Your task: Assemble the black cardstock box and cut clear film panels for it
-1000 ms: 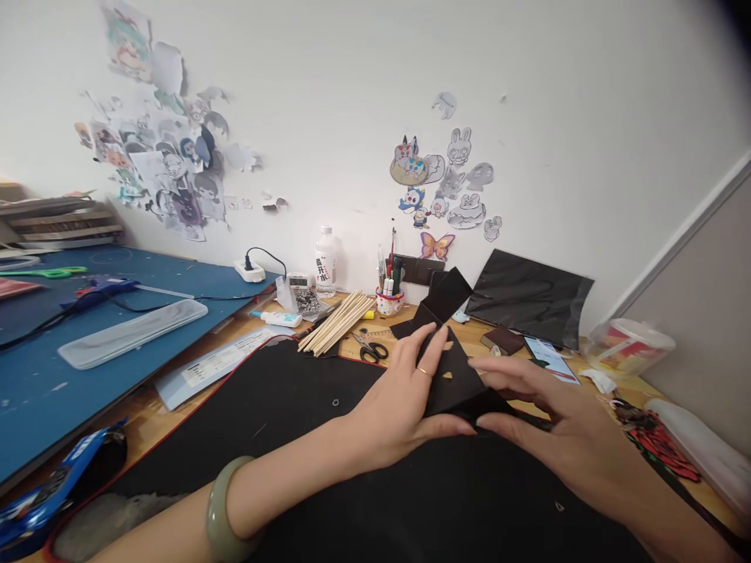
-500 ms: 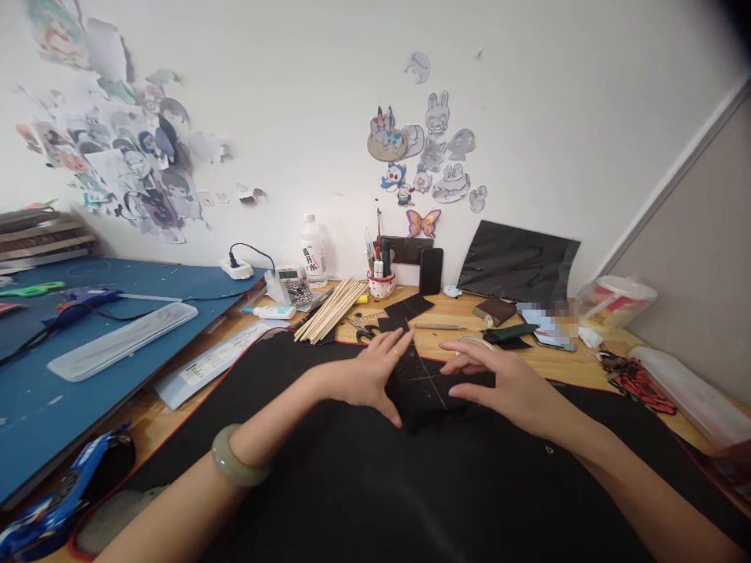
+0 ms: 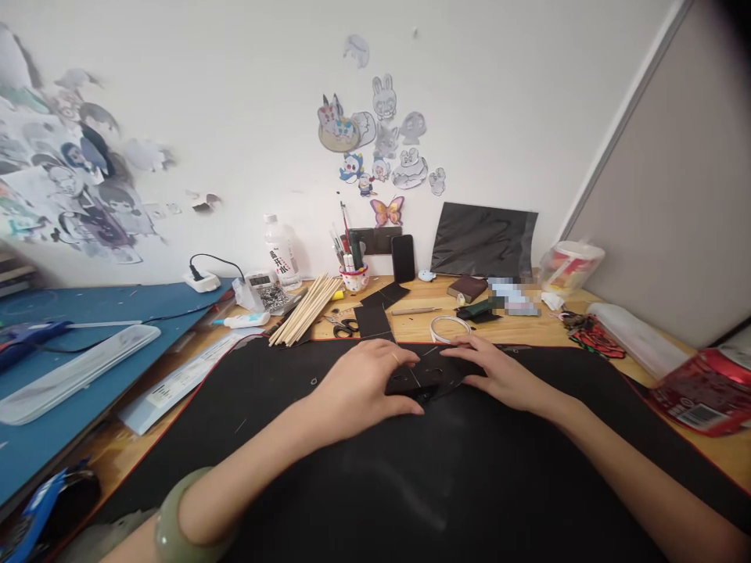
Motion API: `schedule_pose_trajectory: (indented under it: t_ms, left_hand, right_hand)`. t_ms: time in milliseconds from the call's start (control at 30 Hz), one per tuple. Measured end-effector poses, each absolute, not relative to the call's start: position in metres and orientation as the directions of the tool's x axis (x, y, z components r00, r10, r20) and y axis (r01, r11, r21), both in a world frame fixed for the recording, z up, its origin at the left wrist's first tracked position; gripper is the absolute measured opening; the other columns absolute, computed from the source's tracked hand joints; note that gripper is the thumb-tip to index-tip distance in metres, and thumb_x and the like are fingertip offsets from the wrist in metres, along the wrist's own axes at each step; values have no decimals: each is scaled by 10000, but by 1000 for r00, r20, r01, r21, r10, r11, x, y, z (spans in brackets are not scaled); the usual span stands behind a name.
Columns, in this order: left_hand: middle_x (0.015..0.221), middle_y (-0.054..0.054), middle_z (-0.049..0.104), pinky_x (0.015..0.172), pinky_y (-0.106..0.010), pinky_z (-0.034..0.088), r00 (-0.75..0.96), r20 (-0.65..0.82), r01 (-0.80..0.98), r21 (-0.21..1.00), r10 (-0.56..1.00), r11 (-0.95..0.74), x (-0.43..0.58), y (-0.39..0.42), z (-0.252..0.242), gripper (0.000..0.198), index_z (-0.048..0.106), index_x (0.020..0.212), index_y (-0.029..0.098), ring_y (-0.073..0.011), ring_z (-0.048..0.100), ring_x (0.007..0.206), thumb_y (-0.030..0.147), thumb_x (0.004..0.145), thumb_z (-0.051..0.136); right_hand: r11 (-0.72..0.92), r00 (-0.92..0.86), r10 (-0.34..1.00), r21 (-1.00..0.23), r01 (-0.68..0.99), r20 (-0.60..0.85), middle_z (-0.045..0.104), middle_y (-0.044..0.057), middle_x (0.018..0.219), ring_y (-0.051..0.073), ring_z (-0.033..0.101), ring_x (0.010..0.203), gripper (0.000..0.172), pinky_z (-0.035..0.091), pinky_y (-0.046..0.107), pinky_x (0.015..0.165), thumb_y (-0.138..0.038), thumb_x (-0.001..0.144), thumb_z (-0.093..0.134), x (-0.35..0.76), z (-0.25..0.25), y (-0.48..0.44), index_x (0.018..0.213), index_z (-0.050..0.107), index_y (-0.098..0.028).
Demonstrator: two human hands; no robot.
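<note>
A thin black sheet [image 3: 431, 379] with pale lines and small marks on it lies on the black mat [image 3: 375, 485], between my hands. My left hand [image 3: 372, 383], a green bangle on its wrist, rests at the sheet's left side, thumb and fingers apart around that edge. On the right side, my right hand [image 3: 498, 374] has its fingers spread, the tips at or just over the sheet's edge. Both hands look open. Black on black makes the sheet's outline hard to follow, and contact with the fingertips is unclear.
Behind the mat lie wooden sticks [image 3: 308, 309], scissors [image 3: 346, 324], black strips [image 3: 375, 317], a pen-like tool [image 3: 415, 310] and a white ring-shaped roll [image 3: 450, 328]. A pen cup [image 3: 354, 277] and phone [image 3: 403, 258] stand near the wall. A red can [image 3: 707, 391] is at right.
The view has turned to the right, bringing the red can into sight. Both hands have lowered toward the black sheet, and the left fingers now bend over its left side.
</note>
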State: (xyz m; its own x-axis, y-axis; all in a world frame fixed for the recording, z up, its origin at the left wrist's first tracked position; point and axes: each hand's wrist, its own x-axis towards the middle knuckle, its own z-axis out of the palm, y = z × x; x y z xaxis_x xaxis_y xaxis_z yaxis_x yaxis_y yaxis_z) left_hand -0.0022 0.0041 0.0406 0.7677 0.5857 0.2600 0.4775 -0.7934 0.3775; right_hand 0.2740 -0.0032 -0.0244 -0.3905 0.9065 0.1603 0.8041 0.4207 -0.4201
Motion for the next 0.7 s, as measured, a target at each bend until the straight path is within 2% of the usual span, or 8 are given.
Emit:
schedule_pose_trajectory:
  t_ms: [67,167,267,333,400,467,600,700]
  left_hand:
    - [1061,-61,627,918,-370,383,807,207,484,304,553,-820,6,3,37,414,540,1120,187,-227,529,1033,287,732,647]
    - [996,-21,653,956,-377,339,826,134,491,303,547,-817,3,8,36,293,587,1030,216,-190,565,970,111,758,562]
    - [939,5,659,1032,-415,225,819,111,497,350,562,-794,-12,12,37,231,621,910,219,-170,581,920,80,745,539]
    - [904,8,657,1046,-421,183,808,108,502,387,579,-773,-22,11,37,156,626,860,216,-163,580,896,123,754,559]
    - [877,12,652,1030,-401,209,803,110,495,424,586,-758,-28,10,35,84,632,835,215,-155,577,876,193,767,589]
    - [858,15,650,985,-361,270,801,130,478,449,585,-755,-29,9,32,72,640,830,213,-147,575,859,236,770,608]
    - [812,-3,649,797,-246,406,775,209,444,493,597,-749,-22,13,25,83,653,822,177,-133,584,795,221,757,627]
    - [835,-7,660,748,-221,428,741,242,446,519,626,-729,-15,16,21,124,652,857,169,-131,592,793,193,735,647]
  right_hand:
    - [445,-406,895,-420,791,184,448,63,1260,233,389,1205,302,323,413,993,-233,775,550,267,-25,-5,1067,606,-288]
    - [495,-437,869,-436,752,233,510,56,1192,232,409,1174,97,316,403,984,-278,781,577,255,-13,-13,812,662,-243]
    - [552,-494,830,-494,671,257,595,38,1068,202,475,1092,89,336,353,956,-283,782,592,237,7,-25,736,634,-219]
    - [566,-531,814,-522,638,234,639,22,939,178,551,948,91,387,314,874,-287,798,577,224,19,-29,775,637,-222]
    - [560,-543,814,-528,639,207,658,5,866,165,582,839,103,412,285,784,-288,811,560,212,25,-30,837,643,-232]
    - [556,-543,816,-524,645,197,672,-4,865,165,596,810,119,412,269,737,-288,814,555,202,24,-26,876,645,-240]
    - [557,-545,816,-510,656,191,684,-7,878,170,608,801,135,412,256,707,-301,802,568,193,16,-16,889,651,-239]
    - [557,-535,821,-482,676,200,684,-15,857,160,606,774,139,412,253,703,-310,803,568,191,13,-15,889,651,-239]
